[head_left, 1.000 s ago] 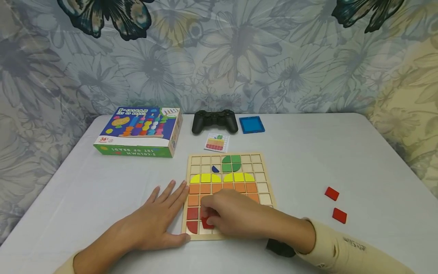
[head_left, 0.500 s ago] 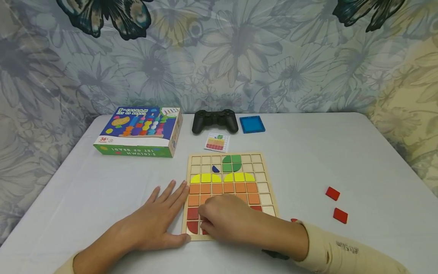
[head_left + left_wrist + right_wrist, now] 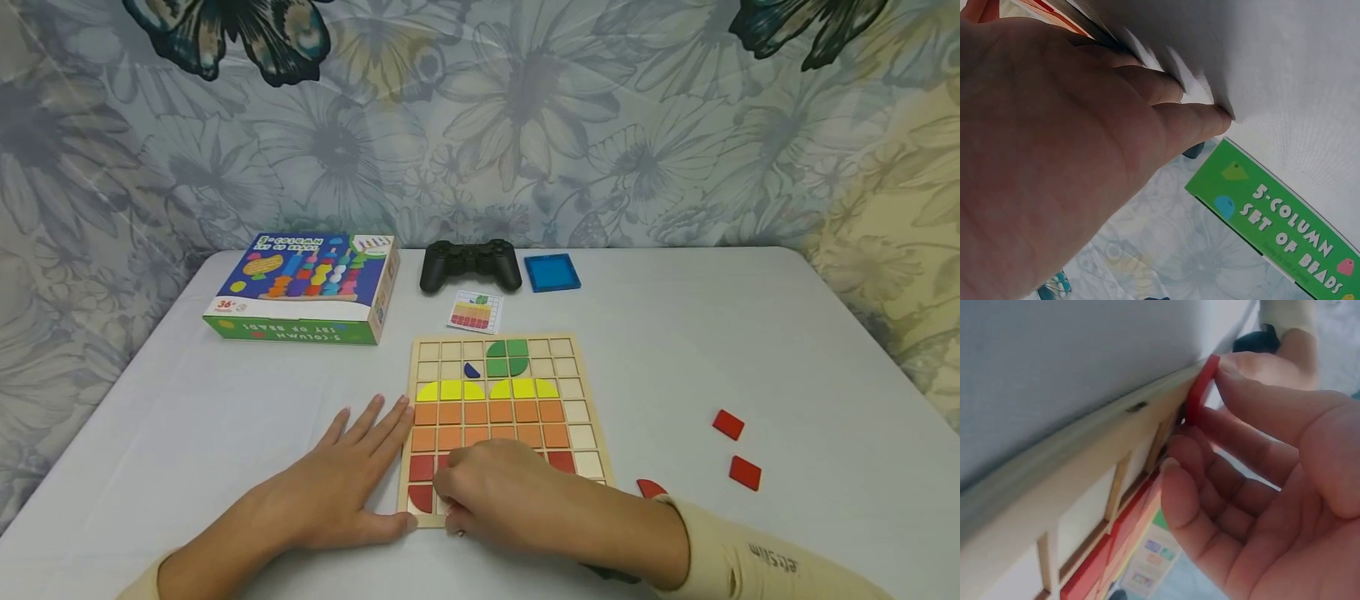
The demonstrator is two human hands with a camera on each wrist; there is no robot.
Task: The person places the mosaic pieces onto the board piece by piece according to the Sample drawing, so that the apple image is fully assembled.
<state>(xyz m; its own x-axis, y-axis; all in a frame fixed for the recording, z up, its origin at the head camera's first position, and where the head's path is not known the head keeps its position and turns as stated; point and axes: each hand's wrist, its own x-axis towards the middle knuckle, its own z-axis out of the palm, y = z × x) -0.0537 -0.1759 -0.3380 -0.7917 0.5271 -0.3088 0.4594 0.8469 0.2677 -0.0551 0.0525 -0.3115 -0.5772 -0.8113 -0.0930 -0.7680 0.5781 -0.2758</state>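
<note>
A wooden grid board point(image 3: 588, 437) lies flat on the table, with green, yellow, orange and red tiles in its cells and a small blue piece in the upper part. My left hand point(image 3: 330, 483) lies with fingers spread, fingertips and thumb at the board's left edge. Over the board's lower rows is my right hand point(image 3: 502, 492), covering several cells. Thumb and finger pinch a red square tile point(image 3: 1202, 387), tilted on edge close to the board's near rim in the right wrist view. A red quarter-circle tile point(image 3: 422, 498) sits in the lower left corner cell.
Two red square tiles point(image 3: 728, 424) lie to the right, and a red curved tile point(image 3: 651, 487) is near the right sleeve. Behind the board are a pattern card point(image 3: 476, 312), a black game controller point(image 3: 471, 267), a blue square tray point(image 3: 552, 272) and a bead-set box point(image 3: 300, 287).
My right hand has shifted slightly down toward the board's near edge, and the red tile has gone from sight under it in the head view. My left hand stays put.
</note>
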